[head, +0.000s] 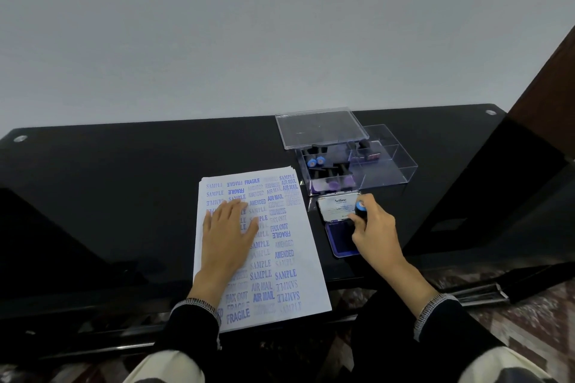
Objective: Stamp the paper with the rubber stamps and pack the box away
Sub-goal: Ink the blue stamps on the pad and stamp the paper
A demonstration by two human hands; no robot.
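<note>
The left hand lies flat, fingers spread, on the stamped paper near the table's front edge. Just right of it, the right hand grips a black rubber stamp over the open ink pad. Beyond stands the clear stamp box, its lid propped across the far side.

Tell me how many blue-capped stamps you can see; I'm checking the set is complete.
3: two lie side by side in the clear box at and; one is in the right hand at. Others may be hidden.

stamp base: hidden by fingers | ink pad: partly covered
</note>
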